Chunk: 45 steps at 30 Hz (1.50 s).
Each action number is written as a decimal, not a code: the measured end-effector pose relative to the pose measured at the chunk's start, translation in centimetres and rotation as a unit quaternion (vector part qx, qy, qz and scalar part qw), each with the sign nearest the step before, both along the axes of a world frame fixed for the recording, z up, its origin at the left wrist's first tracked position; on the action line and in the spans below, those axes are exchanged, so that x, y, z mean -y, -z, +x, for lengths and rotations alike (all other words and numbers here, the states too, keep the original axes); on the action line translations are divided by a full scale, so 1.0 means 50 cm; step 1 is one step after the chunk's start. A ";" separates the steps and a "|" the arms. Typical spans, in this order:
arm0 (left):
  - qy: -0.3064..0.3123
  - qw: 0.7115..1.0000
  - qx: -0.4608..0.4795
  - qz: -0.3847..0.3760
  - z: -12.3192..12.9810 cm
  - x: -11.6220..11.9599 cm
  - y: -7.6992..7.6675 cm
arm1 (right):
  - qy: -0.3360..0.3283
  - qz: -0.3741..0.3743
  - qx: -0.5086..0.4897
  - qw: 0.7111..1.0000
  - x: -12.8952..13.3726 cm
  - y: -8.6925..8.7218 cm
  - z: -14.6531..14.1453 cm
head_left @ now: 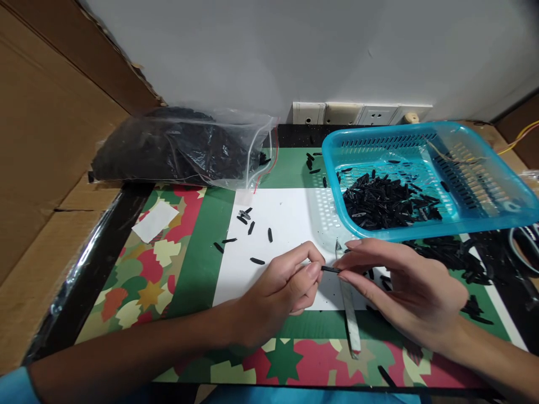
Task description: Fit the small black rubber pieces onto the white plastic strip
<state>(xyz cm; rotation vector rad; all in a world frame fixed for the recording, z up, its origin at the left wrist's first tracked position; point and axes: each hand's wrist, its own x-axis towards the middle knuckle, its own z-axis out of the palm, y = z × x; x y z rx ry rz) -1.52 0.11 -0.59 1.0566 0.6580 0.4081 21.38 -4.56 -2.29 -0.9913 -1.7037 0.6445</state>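
Between my two hands, over the white sheet (290,213), is a small thin black strip (330,269). My left hand (290,283) is closed, pinching one end of it between thumb and forefinger. The thumb and fingertips of my right hand (400,286) close on the other end. Just below the strip lies a slim white-wrapped tool with a pointed metal tip (349,314), partly hidden near my right fingers. Several similar black pieces (257,261) are scattered on the sheet to the left of my hands.
A blue plastic basket (421,229) holding a heap of black pieces stands at the back right. More pieces (458,258) lie in front of it. A clear zip bag full of dark material (177,148) rests at the back left, beside a cardboard wall (46,112). Scissors (524,247) sit far right.
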 end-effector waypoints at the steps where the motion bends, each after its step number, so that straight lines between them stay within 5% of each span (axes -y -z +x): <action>1: 0.001 1.000 0.000 -0.001 0.000 0.000 0.000 | -0.001 0.000 0.000 1.000 0.000 0.000 0.000; 37: -0.021 0.999 0.008 -0.033 0.000 -0.002 -0.003 | 0.014 0.010 0.034 0.999 -0.001 -0.019 0.003; 41: -0.005 0.999 -0.010 -0.039 -0.002 -0.003 -0.002 | 0.101 0.091 0.113 0.984 -0.023 -0.050 0.026; 45: -0.002 1.000 -0.020 -0.023 -0.007 0.000 0.000 | 0.240 0.168 0.227 0.929 -0.034 -0.062 0.052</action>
